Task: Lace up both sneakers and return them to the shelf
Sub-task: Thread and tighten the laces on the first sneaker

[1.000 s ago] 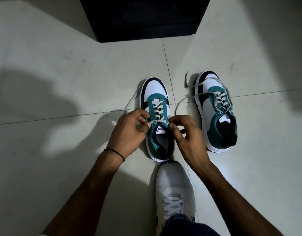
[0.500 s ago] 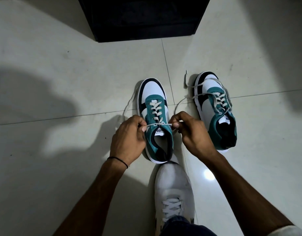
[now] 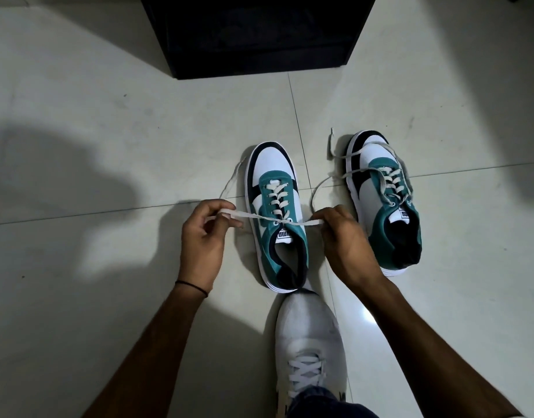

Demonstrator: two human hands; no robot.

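Two teal, white and black sneakers stand on the tiled floor. The left sneaker [image 3: 276, 215] has its white lace threaded up to the tongue and crossed at the top. My left hand [image 3: 204, 236] pinches the left lace end [image 3: 244, 215], stretched out sideways. My right hand [image 3: 342, 236] pinches the right lace end [image 3: 308, 222]. Both ends are taut. The right sneaker [image 3: 386, 203] stands apart to the right, laced, with loose lace ends [image 3: 335, 164] trailing over its toe and the floor.
A black shelf unit [image 3: 256, 37] stands on the floor straight ahead, beyond the sneakers. My own white shoe [image 3: 309, 342] rests just behind the left sneaker's heel. Pale floor tiles [image 3: 109, 131] lie on all sides.
My hands have moved apart from the tongue of the left sneaker, drawing the two lace ends out sideways until they are taut. The right sneaker has not moved.
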